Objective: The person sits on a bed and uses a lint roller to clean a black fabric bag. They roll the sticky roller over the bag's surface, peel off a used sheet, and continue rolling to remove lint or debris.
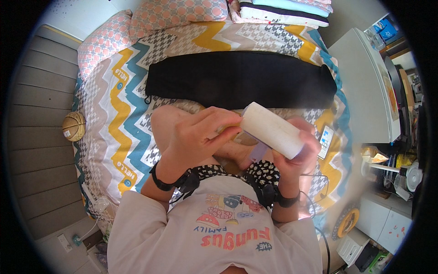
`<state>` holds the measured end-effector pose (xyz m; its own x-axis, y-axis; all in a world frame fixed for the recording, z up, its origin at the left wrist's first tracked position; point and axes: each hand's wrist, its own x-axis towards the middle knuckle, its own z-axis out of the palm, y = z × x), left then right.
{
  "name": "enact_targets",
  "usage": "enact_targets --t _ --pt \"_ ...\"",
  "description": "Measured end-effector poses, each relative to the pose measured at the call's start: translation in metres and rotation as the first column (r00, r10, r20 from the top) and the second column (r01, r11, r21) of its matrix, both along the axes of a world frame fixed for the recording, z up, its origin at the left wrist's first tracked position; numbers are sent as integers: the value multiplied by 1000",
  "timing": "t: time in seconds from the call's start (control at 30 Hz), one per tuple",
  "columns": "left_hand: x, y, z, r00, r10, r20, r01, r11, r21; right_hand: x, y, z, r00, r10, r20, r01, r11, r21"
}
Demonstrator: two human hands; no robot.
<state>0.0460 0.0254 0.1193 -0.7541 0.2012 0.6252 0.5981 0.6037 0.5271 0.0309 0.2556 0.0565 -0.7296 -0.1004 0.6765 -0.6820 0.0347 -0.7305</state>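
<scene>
In my right hand, which is partly blurred, is a lint roller with a white cylindrical roll. A translucent purple strip, perhaps its handle or cover, shows below the roll. My left hand reaches across, its thumb and forefinger tips against the roll's left end. Whether they pinch a sheet edge there is too small to tell. Beyond both hands a folded black garment, like trousers, lies lengthwise across the bed, a small cord loop at its left end.
I sit cross-legged on a zigzag-patterned bedspread. A lit phone lies right of my right hand. Pillows and folded textiles are at the far side. A basketball rests at the left edge; a cable runs near my right wrist.
</scene>
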Motion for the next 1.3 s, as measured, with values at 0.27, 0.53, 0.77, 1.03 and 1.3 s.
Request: enact_targets --t 0.27,0.53,0.77,1.03,1.3 --pt "-1 1 -3 998 56 30 -56 998 -15 0 1 12 997 41 -63 -33 992 121" --pt "-4 10 -3 984 174 29 -170 979 -109 2 3 8 1000 9 -27 -4 986 167" --pt "7 16 -12 994 -18 110 29 994 -102 3 4 -12 899 -257 355 292 955 -46" --pt "15 17 -9 961 -245 127 263 952 -159 -1 1 -18 770 4 638 297 883 -364" --pt "8 24 -24 972 -210 101 217 975 -57 -1 -25 -46 573 465 675 270 670 -691"
